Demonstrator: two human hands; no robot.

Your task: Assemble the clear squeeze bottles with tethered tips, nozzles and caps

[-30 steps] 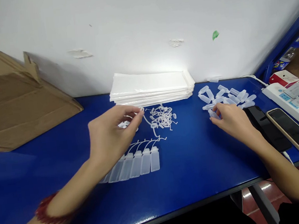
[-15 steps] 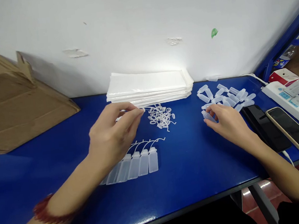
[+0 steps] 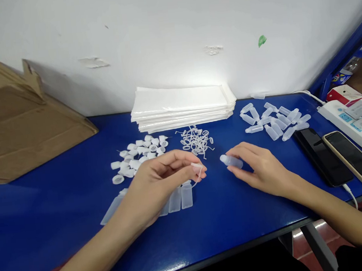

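Note:
My left hand (image 3: pixel 169 177) pinches a small white ring with a thin strap (image 3: pixel 197 166), whose tail hangs down from the fingertips. Facing it, my right hand (image 3: pixel 262 166) holds a translucent plastic bottle (image 3: pixel 232 161), its neck turned toward the left hand. A gap separates the ring and the bottle. Under my left wrist lies a row of flat translucent bottles (image 3: pixel 186 195), partly hidden. White needle-tip caps (image 3: pixel 134 151) are heaped behind the left hand. Beyond the fingertips sits a tangled pile of strap rings (image 3: pixel 196 140). More loose bottles (image 3: pixel 273 121) are scattered at the back right.
A stack of white padded envelopes (image 3: pixel 182 103) rests against the wall. At the left leans a cardboard box (image 3: pixel 21 122). Two phones (image 3: pixel 354 158) and a power strip (image 3: pixel 357 121) with cables occupy the right side of the blue table (image 3: pixel 236 229).
My left hand has come away from the ring pile, toward me and right, with a strap ring. My right hand has lifted a bottle from the scattered group and brought it left.

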